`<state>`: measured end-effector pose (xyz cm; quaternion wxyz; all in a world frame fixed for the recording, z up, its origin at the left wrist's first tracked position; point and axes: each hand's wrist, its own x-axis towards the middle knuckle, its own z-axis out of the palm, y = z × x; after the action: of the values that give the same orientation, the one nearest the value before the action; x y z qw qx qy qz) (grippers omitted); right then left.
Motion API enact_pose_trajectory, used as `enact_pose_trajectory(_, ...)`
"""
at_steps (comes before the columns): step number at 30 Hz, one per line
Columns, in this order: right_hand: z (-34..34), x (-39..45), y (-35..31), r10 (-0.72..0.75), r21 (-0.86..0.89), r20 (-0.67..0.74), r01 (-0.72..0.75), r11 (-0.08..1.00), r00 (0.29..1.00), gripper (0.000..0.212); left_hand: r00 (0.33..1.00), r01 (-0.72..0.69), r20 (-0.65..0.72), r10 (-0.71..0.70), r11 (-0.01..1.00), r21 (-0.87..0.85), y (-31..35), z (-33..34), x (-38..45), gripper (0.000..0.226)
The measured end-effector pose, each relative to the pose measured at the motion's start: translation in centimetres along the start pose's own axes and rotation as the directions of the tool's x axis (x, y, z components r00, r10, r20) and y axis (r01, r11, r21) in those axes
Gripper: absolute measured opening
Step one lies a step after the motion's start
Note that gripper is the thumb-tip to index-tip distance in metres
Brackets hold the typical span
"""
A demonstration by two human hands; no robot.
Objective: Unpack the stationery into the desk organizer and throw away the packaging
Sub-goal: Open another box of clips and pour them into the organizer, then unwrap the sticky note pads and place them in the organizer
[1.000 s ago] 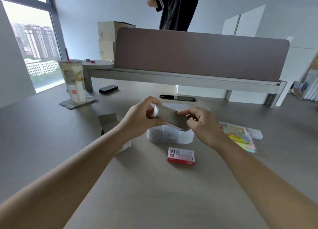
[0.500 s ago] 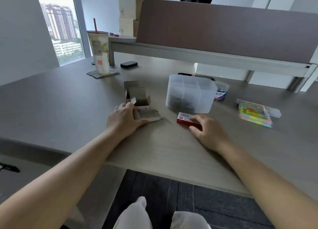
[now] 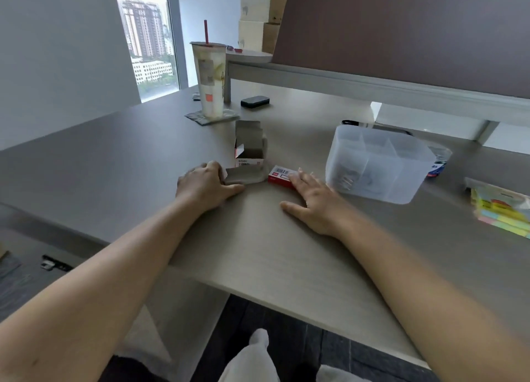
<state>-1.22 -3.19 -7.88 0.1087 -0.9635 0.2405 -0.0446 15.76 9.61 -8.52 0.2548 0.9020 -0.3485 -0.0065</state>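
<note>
Both hands lie on the worktop [image 3: 286, 267]. The left hand [image 3: 205, 185] rests beside a flattened grey cardboard piece [image 3: 245, 175], fingertips touching its left end; whether it grips the piece I cannot tell. The right hand [image 3: 312, 199] lies flat with relaxed, spread fingers, their tips touching a small red staple box [image 3: 279, 175]. Just behind the cardboard piece stands an opened empty carton [image 3: 249, 145]. The clear desk organizer [image 3: 378, 163], right of the red box, holds clips in one compartment. Coloured sticky notes [image 3: 502, 212] lie further right.
</note>
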Motion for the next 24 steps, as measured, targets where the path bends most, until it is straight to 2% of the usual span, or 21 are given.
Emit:
enact_pose_trajectory(3,0.4,0.5,0.1,0.005,0.036,-0.049,-0.003,0.999,0.999,0.069,0.999,-0.043,0.018,0.043,0.999,0.007,0.0,0.0,-0.2,0.046)
enact_pose_trajectory(6,0.4,-0.5,0.4,-0.007,0.096,-0.148,0.022,0.995,0.989,0.066,0.994,-0.110,-0.016,0.111,0.992,0.068,0.2,-0.3,-1.5,0.083)
enact_pose_trajectory(7,0.3,-1.1,0.6,0.000,0.103,-0.162,0.017,0.995,0.987,0.064,0.988,-0.145,-0.033,0.148,0.985,0.095,0.6,-0.4,-2.1,0.088)
enact_pose_trajectory(9,0.1,-2.7,1.3,0.028,0.113,-0.166,-0.009,0.994,0.986,0.059,0.967,-0.244,-0.047,0.250,0.964,0.110,1.8,-0.4,-3.3,0.087)
enact_pose_trajectory(12,-0.5,-6.1,3.2,0.068,0.134,-0.159,-0.047,0.990,0.985,0.048,0.900,-0.432,-0.030,0.434,0.900,0.055,5.0,0.5,-5.2,0.077)
enact_pose_trajectory(17,-2.2,-12.1,8.7,0.198,0.091,-0.174,-0.185,0.979,0.965,0.040,0.816,-0.557,0.155,0.556,0.829,-0.042,11.6,4.2,-7.3,0.066)
enact_pose_trajectory(21,-3.1,-15.1,13.4,0.328,0.134,-0.275,-0.302,0.944,0.904,0.039,0.738,-0.618,0.295,0.606,0.784,-0.064,16.1,7.1,-7.7,0.071)
enact_pose_trajectory(24,-3.8,-15.1,16.5,0.416,0.158,-0.416,-0.386,0.909,0.809,0.043,0.682,-0.667,0.355,0.640,0.743,-0.056,18.4,8.4,-7.3,0.070)
